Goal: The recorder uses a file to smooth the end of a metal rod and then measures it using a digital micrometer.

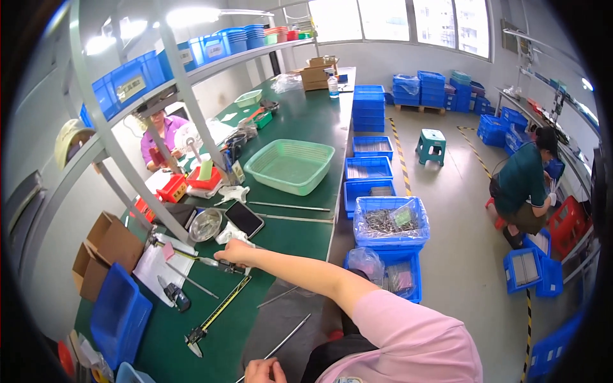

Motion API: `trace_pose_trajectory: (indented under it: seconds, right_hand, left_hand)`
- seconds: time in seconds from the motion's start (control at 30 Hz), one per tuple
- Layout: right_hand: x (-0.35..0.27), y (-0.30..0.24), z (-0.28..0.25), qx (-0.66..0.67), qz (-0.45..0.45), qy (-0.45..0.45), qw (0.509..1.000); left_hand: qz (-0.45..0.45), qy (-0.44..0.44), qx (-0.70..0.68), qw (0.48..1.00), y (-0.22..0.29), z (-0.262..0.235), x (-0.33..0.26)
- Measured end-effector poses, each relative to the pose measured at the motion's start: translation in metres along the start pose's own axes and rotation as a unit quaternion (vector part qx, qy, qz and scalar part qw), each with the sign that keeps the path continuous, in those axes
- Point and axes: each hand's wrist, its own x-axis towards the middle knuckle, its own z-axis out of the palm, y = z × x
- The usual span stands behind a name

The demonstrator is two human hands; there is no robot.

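Note:
At the lower edge, my left hand (263, 371) has its fingers curled around a thin metal rod (290, 336), which slants up and away over a dark mat. My right arm stretches across the green bench, and my right hand (235, 252) is closed on a dark measuring tool that looks like a caliper (228, 266). Closer to me lies another caliper (218, 312) with a yellow scale. A phone (244, 219) and a crumpled white glove (231, 235) rest just beyond my right hand. More thin rods (290, 207) lie on the bench.
Beyond the rods stands a pale green basket (290, 167). A blue bin (119, 313) and cardboard box (107, 249) are at left, under a shelf frame. Blue crates (389, 220) line the bench's right side, one full of metal parts. Two other people sit working, across the bench and far right.

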Motion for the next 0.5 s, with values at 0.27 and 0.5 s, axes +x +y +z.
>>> trace_pose_trajectory:
  seconds: [0.27, 0.5]
  right_hand:
    - [-0.119, 0.044, -0.060, 0.646, -0.014, -0.245, 0.723]
    - [-0.202, 0.115, -0.063, 0.766, -0.037, -0.233, 0.598]
  left_hand:
    - [0.116, -0.032, 0.151, 0.981, -0.026, 0.029, 0.040]
    - [0.149, -0.047, 0.125, 0.980, -0.024, 0.028, 0.044]
